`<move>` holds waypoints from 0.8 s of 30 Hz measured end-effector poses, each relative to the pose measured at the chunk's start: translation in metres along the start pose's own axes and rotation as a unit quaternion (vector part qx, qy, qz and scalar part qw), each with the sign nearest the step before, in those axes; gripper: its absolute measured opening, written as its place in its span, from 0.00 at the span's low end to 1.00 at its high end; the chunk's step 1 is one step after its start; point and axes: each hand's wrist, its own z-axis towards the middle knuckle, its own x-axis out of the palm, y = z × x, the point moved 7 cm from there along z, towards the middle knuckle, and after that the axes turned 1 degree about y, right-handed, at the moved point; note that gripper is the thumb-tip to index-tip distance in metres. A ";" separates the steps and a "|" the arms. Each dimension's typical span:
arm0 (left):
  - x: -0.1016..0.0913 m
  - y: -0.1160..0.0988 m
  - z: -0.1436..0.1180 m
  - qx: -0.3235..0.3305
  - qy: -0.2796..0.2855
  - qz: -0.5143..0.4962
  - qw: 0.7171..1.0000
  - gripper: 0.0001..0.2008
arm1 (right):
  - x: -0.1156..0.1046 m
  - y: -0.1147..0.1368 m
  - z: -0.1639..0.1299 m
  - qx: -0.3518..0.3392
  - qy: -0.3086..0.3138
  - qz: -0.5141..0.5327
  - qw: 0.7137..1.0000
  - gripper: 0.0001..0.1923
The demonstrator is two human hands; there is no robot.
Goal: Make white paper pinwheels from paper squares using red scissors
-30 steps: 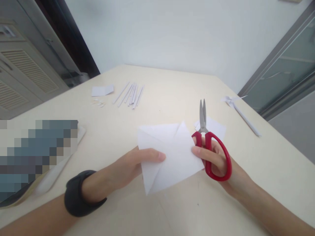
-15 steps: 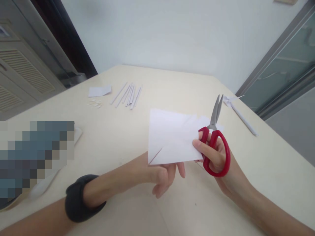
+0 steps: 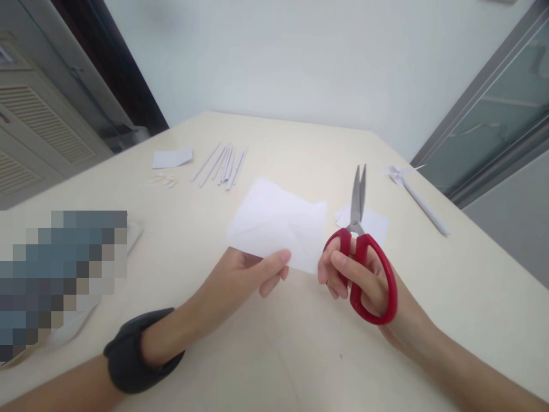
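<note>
Between thumb and fingers, my left hand (image 3: 253,274) pinches the near edge of a white sheet of paper (image 3: 278,220). Faint creases cross the sheet, which is held above the table. A pair of scissors (image 3: 357,214) with red handles sits in my right hand (image 3: 364,274), fingers through the loops. Its blades point away from me and are slightly parted, to the right of the sheet and apart from it. Behind the scissors, more white paper pieces (image 3: 375,224) lie on the table, partly hidden by the handles and hand.
Several thin rolled paper sticks (image 3: 229,166) lie toward the back of the table (image 3: 300,360). Left of them are a folded white paper (image 3: 172,158) and small scraps (image 3: 166,181). A paper pinwheel on a stick (image 3: 422,203) rests at the right edge. A blurred-out item (image 3: 64,274) is at the left.
The paper has passed from my right fingers to my left hand, moving left and turning. My right hand with the scissors has shifted slightly left, uncovering the paper pieces behind.
</note>
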 end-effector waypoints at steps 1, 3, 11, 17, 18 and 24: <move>-0.003 -0.002 0.000 0.016 -0.022 -0.006 1.000 0.20 | 0.003 -0.001 0.000 0.010 0.023 0.001 1.000 0.19; -0.009 -0.006 -0.002 0.046 -0.061 -0.024 0.997 0.20 | 0.008 -0.004 -0.001 0.035 0.071 0.006 0.997 0.21; -0.023 -0.017 -0.003 0.098 -0.129 -0.105 0.981 0.20 | 0.022 -0.015 -0.008 0.051 0.187 0.070 0.979 0.29; -0.024 -0.019 -0.003 0.100 -0.137 -0.147 0.974 0.16 | 0.020 -0.015 -0.010 0.028 0.204 0.044 0.978 0.36; -0.025 -0.019 -0.003 0.100 -0.139 -0.149 0.974 0.16 | 0.020 -0.013 -0.011 0.019 0.200 0.018 0.979 0.35; -0.027 -0.018 -0.003 0.098 -0.136 -0.144 0.975 0.17 | 0.033 -0.002 -0.020 0.034 0.258 -0.064 0.963 0.26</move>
